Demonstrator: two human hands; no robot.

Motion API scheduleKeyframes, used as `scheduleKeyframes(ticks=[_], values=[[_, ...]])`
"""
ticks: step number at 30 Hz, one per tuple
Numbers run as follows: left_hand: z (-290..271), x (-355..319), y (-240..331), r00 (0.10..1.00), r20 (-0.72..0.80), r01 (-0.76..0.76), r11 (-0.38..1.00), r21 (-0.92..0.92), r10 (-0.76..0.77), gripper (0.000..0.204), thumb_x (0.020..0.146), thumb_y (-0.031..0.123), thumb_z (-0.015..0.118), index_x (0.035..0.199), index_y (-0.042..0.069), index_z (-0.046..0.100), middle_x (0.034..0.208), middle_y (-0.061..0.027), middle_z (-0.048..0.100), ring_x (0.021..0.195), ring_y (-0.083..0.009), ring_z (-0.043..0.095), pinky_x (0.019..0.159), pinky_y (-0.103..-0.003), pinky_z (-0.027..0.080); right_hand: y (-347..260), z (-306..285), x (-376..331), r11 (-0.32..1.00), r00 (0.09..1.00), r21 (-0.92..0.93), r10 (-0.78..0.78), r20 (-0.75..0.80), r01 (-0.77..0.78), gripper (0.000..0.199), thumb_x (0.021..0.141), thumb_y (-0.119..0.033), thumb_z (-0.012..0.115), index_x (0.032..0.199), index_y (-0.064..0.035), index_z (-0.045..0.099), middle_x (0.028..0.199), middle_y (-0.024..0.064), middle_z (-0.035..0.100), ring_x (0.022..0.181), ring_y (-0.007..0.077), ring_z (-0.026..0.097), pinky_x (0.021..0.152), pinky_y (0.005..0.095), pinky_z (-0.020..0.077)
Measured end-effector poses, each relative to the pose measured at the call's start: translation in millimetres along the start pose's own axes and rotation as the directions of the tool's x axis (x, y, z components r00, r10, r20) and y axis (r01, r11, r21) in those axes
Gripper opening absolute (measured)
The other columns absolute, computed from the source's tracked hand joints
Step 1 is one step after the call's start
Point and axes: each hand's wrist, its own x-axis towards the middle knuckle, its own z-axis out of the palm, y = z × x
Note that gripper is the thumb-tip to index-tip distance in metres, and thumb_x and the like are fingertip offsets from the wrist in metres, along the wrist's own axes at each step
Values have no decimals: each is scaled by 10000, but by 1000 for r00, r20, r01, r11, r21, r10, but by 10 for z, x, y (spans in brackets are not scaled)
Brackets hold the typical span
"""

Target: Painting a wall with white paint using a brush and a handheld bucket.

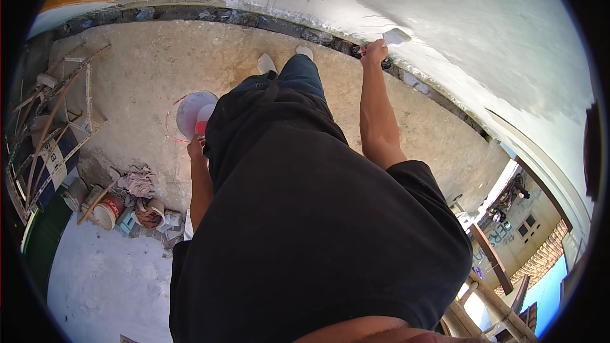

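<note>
My right hand [375, 53] is stretched out toward the wall, its fingers wrapped round the handle of a wide paintbrush [396, 37]. The brush head is coated white and lies against or very close to the pale wall [470, 19]; which of the two I cannot tell. Low at my left side, my left hand [196, 147] is closed at the edge of a whitish bucket [187, 109] with a thin red-looking handle. A white and red shape shows inside the bucket, partly hidden by my dark shirt. Dark drips run down the wall's lower part.
A narrow gutter [273, 23] with rubble runs along the wall's foot. At left stands a tangle of metal frames [57, 114]. Below it are a paint bucket [108, 211], a crumpled cloth [138, 181] and other containers. Concrete floor [146, 57] surrounds my feet.
</note>
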Motion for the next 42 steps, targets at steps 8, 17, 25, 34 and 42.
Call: scheduleKeyframes(ticks=[8, 17, 25, 34, 42], values=[[-35, 13, 86, 999, 17, -34, 999, 36, 34, 324, 788, 269, 632, 918, -26, 664, 847, -118, 648, 736, -201, 606, 702, -315, 480, 289, 630, -768, 643, 772, -462, -350, 531, 610, 418, 980, -335, 499, 1131, 47, 578, 915, 218, 656, 837, 295, 628, 791, 392, 467], [7, -137, -24, 1000, -9, 19, 993, -118, -20, 260, 767, 230, 635, 825, -24, 644, 770, -83, 616, 670, -186, 577, 646, -308, 469, 299, -345, 468, 822, 957, -501, -286, 49, 272, 439, 956, -335, 534, 1188, 37, 530, 991, 242, 652, 908, 370, 644, 830, 435, 476], [2, -263, -105, 1000, 1, 6, 956, -293, -6, 214, 721, 208, 662, 756, -3, 645, 702, -40, 561, 640, -162, 524, 632, -314, 440, 252, 411, -402, 882, 929, -370, -169, 329, 292, 408, 967, -313, 496, 1161, 45, 485, 949, 276, 633, 842, 394, 640, 778, 453, 481], [-92, -137, -423, 997, -64, 28, 980, -196, -41, 258, 732, 218, 656, 815, -26, 661, 793, -74, 629, 704, -176, 569, 652, -297, 445, 80, -181, 75, 583, 862, -635, -336, 380, 507, 416, 918, -359, 574, 1156, -18, 568, 970, 231, 667, 915, 362, 653, 812, 419, 486], [88, -530, -325, 997, 5, -79, 992, -93, 80, 301, 803, 257, 613, 901, -27, 630, 882, -116, 637, 737, -196, 614, 612, -278, 485, 285, -1569, 1495, 809, 940, -558, -312, -139, 186, 525, 940, -370, 516, 1245, 57, 525, 1143, 255, 617, 963, 375, 639, 865, 445, 487]])
